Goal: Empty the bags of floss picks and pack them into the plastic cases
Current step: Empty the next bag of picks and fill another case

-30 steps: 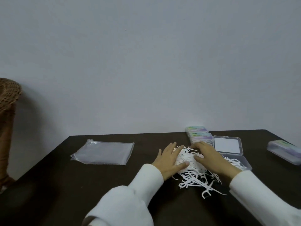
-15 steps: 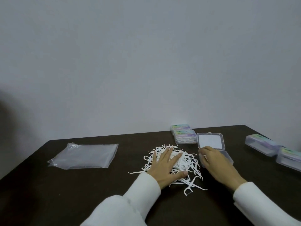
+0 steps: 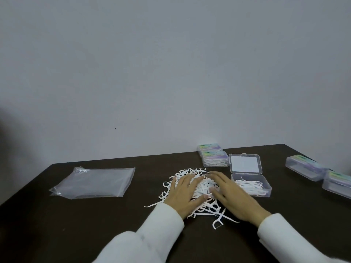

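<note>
Fingers (image 3: 191,179) of the left hand (image 3: 187,194) spread flat, pressing the heap of thin white plastic floss picks (image 3: 204,186); grasping nothing. Right hand (image 3: 230,196), beside the open case half a second ago, now back on the heap, fingers straight and released. Probably gathering another batch. Heap loose, tangled, mid-desk (image 3: 95,224), strays at its near edge. Just right: open clear plastic case (image 3: 250,186), only partly filled. Flat emptied transparent bag (image 3: 95,182) well left. Closed labelled cases (image 3: 213,156) behind.
</note>
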The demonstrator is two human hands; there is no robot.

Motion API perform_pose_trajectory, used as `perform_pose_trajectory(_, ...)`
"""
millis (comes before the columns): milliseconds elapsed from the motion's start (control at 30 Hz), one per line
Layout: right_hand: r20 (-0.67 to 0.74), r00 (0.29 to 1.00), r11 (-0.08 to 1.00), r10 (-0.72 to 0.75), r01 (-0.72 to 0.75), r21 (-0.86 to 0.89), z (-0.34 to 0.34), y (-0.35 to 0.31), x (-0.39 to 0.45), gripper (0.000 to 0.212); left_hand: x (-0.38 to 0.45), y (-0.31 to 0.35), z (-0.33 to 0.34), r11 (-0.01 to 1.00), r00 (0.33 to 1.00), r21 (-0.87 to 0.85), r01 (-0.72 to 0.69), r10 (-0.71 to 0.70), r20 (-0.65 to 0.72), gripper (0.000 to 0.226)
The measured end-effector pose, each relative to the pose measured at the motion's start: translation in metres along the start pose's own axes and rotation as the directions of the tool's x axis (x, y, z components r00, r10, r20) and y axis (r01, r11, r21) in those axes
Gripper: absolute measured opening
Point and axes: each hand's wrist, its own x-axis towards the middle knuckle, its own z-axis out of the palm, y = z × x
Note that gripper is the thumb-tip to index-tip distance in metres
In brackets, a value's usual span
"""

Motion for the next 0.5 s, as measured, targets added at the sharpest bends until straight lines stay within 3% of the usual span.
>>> perform_pose_trajectory(133,0.061,0.992,0.993,0.111,-0.113,0.032,0.016,-0.005,0.009,0.048,-0.005,-0.003,-0.007,0.975,0.99,-0.221,-0.035,0.003,-0.143,0.076)
perform_pose_trajectory(267,0.046,0.989,0.99,0.138,-0.138,-0.008,0.024,-0.001,0.017,0.046,-0.009,-0.011,-0.019,0.964,0.959,-0.267,0.006,-0.082,-0.273,0.051)
perform_pose_trajectory(400,0.009,0.994,0.987,0.107,-0.107,0.123,0.028,0.0,0.026,0.042,-0.007,-0.025,-0.018,0.925,0.957,-0.364,0.111,-0.198,-0.212,0.048)
perform_pose_trajectory(500,-0.005,0.995,0.963,0.1,-0.096,0.253,0.031,-0.003,0.034,0.038,-0.007,-0.029,-0.017,0.89,0.969,-0.447,0.09,-0.181,-0.166,0.046)
